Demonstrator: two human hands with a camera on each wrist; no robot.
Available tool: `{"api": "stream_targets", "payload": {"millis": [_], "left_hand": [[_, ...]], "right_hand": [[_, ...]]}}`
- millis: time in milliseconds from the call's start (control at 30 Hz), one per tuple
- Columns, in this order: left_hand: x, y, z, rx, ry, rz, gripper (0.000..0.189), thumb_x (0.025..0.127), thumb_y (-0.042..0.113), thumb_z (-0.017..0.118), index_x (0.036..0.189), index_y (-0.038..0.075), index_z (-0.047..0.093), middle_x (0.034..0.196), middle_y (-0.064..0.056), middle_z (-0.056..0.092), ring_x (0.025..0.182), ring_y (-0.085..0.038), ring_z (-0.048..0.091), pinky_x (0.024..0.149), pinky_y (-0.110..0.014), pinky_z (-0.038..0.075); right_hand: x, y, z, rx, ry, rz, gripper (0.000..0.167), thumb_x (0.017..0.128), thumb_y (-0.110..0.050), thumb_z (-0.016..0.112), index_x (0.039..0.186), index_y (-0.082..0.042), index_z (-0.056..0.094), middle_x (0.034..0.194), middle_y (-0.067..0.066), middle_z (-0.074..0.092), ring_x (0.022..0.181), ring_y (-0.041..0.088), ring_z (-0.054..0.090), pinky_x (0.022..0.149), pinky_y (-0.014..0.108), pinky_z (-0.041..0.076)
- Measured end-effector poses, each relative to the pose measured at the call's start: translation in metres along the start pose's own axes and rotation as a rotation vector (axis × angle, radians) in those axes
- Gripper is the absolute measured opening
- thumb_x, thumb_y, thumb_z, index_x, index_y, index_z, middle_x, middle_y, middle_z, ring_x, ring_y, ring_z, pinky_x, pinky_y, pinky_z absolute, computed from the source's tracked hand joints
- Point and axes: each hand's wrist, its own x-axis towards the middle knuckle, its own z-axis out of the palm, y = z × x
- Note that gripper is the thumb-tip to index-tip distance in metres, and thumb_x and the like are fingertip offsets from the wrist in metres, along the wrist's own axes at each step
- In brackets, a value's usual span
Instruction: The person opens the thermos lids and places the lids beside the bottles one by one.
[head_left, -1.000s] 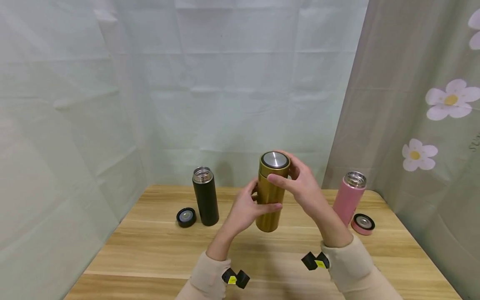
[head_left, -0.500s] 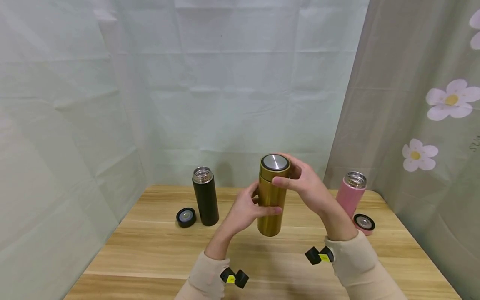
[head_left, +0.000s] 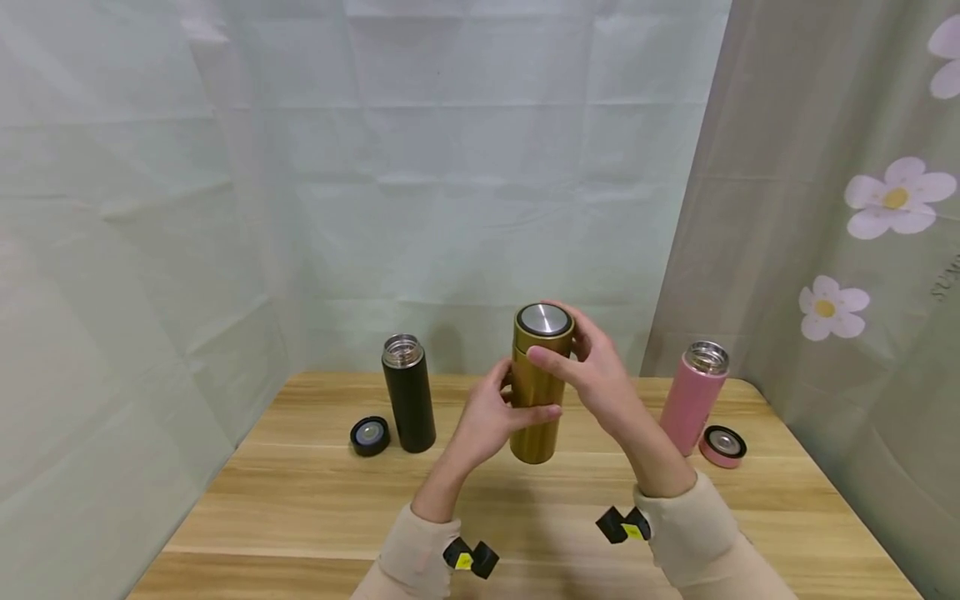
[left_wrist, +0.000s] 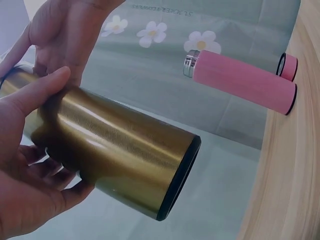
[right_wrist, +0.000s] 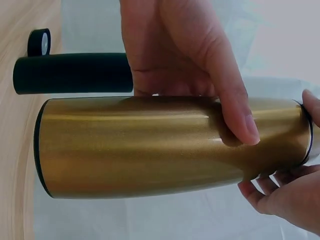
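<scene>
A gold thermos bottle (head_left: 534,442) is held upright above the table, its lid (head_left: 544,320) with a silver disc on top. My left hand (head_left: 486,419) grips the middle of its body, thumb across the near side. Around the lid and upper part curls my right hand (head_left: 600,379), its thumb lying by the lid seam. In the left wrist view the bottle's dark base (left_wrist: 181,177) is visible. The right wrist view shows the gold body (right_wrist: 125,150) between the hands; the far fingers are partly hidden behind it.
An uncapped black thermos bottle (head_left: 409,400) stands at the left, its black lid (head_left: 370,436) beside it. At the right stands an uncapped pink thermos bottle (head_left: 692,408) with a pink lid (head_left: 723,447) next to it. A curtain (head_left: 480,183) hangs behind the wooden table (head_left: 300,517).
The bottle dips slightly, then rises again. My right hand and forearm swing right, then back left, the thumb shifting along with them. The left hand keeps its grip.
</scene>
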Motion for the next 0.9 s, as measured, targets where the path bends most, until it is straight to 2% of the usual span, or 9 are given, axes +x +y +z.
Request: {"api": "stream_targets", "payload": {"millis": [100,267,367,467,733,900], "left_hand": [[0.000,0.000,-0.001,-0.004,-0.027,-0.002,0.075,0.084,0.034,0.089,0.147,0.021,0.052,0.134,-0.003,0.064,0.122,-0.026,0.063,0.104,-0.054,0.051],[0.000,0.001,-0.005,-0.015,-0.092,0.003,0.075,0.084,0.033,0.089,0.148,0.025,0.051,0.136,-0.001,0.062,0.126,-0.024,0.059,0.110,-0.056,0.046],[0.000,0.002,-0.005,-0.027,-0.113,0.008,0.075,0.085,0.034,0.089,0.149,0.024,0.051,0.136,-0.002,0.062,0.127,-0.024,0.059,0.111,-0.056,0.044],[-0.001,0.001,-0.005,-0.038,-0.103,-0.010,0.076,0.085,0.036,0.088,0.150,0.024,0.050,0.136,-0.002,0.062,0.126,-0.024,0.059,0.109,-0.056,0.047],[0.000,0.001,0.000,-0.017,-0.016,-0.027,0.077,0.085,0.036,0.089,0.149,0.019,0.050,0.136,-0.005,0.062,0.122,-0.029,0.063,0.103,-0.055,0.051],[0.000,0.001,-0.002,-0.021,-0.043,-0.042,0.077,0.084,0.036,0.089,0.149,0.020,0.050,0.137,-0.004,0.062,0.125,-0.029,0.061,0.105,-0.056,0.050]], "right_hand": [[0.001,-0.001,-0.006,0.012,-0.038,0.005,0.065,0.094,-0.024,0.078,0.152,-0.016,0.050,0.140,0.007,0.061,0.128,0.027,0.057,0.110,0.054,0.043],[0.003,-0.001,-0.019,0.083,-0.163,0.016,0.063,0.095,-0.023,0.076,0.152,-0.017,0.050,0.139,0.010,0.062,0.126,0.031,0.058,0.109,0.053,0.042],[0.004,0.001,-0.023,0.092,-0.199,0.015,0.063,0.096,-0.025,0.075,0.153,-0.017,0.049,0.140,0.010,0.061,0.126,0.032,0.058,0.109,0.052,0.043],[0.003,0.002,-0.020,0.073,-0.179,0.013,0.065,0.097,-0.029,0.073,0.156,-0.019,0.046,0.142,0.009,0.060,0.129,0.031,0.057,0.110,0.053,0.042],[0.000,0.000,-0.002,-0.016,-0.006,0.024,0.071,0.096,-0.030,0.076,0.157,-0.020,0.043,0.146,0.007,0.057,0.135,0.032,0.052,0.111,0.060,0.041],[0.002,-0.002,-0.002,-0.005,-0.009,0.029,0.067,0.094,-0.025,0.077,0.154,-0.019,0.048,0.140,0.008,0.060,0.128,0.029,0.057,0.107,0.054,0.044]]}}
